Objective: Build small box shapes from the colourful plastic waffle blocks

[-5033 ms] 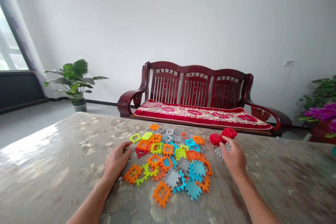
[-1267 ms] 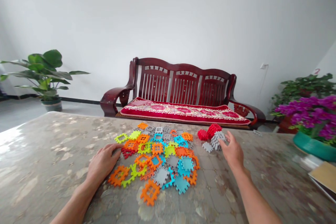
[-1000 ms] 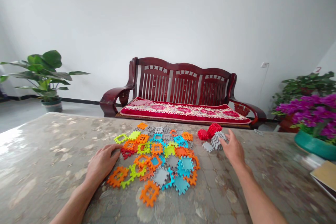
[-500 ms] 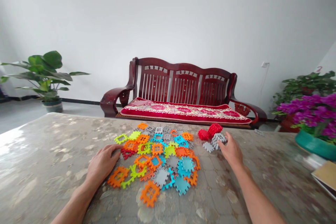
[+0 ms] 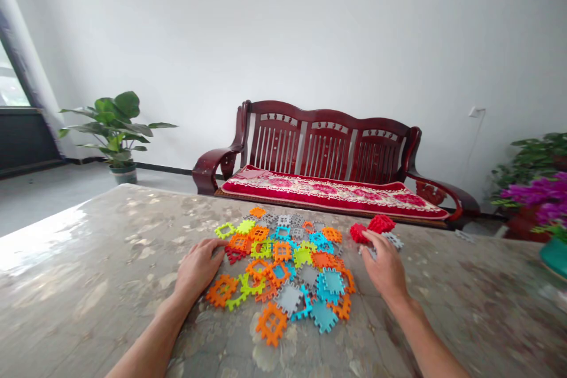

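A heap of flat interlocking plastic tiles [image 5: 287,266] in orange, blue, green and grey lies on the marbled table [image 5: 88,271]. My left hand [image 5: 198,267] rests flat at the heap's left edge, fingers stretched toward a dark red tile [image 5: 234,256]. My right hand [image 5: 384,264] lies at the heap's right side, fingers forward, touching grey tiles [image 5: 392,240] just in front of a red assembled block cluster [image 5: 372,228]. Neither hand lifts anything; part of the grey tiles is hidden under my right fingers.
Beyond the table stands a dark wooden bench [image 5: 328,159] with a red cushion. A potted green plant [image 5: 116,133] is on the floor at left. Purple flowers in a teal pot [image 5: 551,230] sit at the table's right edge.
My view has swung left. My right hand has drawn back from the grey stack toward the heap's edge, now lying lower on the table. My left hand has stayed put.
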Available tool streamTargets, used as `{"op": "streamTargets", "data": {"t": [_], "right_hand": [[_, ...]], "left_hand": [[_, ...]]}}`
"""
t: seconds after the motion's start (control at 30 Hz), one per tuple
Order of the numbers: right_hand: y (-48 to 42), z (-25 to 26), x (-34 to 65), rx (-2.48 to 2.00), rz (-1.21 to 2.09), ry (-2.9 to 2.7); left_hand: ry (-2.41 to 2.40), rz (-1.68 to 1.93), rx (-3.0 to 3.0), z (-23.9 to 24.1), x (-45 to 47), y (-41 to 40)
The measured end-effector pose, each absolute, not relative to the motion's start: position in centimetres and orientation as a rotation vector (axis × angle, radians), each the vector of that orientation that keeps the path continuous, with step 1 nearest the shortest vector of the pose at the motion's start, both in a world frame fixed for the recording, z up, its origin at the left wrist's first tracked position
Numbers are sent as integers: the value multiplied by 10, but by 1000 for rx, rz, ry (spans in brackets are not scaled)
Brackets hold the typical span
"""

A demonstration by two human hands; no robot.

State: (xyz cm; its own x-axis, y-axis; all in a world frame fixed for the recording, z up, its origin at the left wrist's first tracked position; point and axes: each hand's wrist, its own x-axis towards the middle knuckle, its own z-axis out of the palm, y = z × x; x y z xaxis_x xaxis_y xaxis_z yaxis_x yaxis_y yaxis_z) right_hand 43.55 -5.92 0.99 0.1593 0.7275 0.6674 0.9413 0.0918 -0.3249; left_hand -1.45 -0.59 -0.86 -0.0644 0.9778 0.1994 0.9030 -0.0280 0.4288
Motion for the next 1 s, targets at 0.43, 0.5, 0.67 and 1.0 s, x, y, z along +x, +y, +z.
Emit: {"op": "streamTargets", "data": {"t": [0.43,0.5,0.67,1.0], "right_hand": [[5,28,301,-1664,20,-2092],[22,30,287,-1720,-9,-2158],[65,33,269,-1798,-14,-2240],[97,29,258,-1873,28,-2392]], "left_hand": [[2052,739,1990,-5,-10,-11],[2049,749,1978,-5,-9,-12],[2029,790,1957,-4,-8,-14],[2023,800,1933,-5,-8,-14]]}}
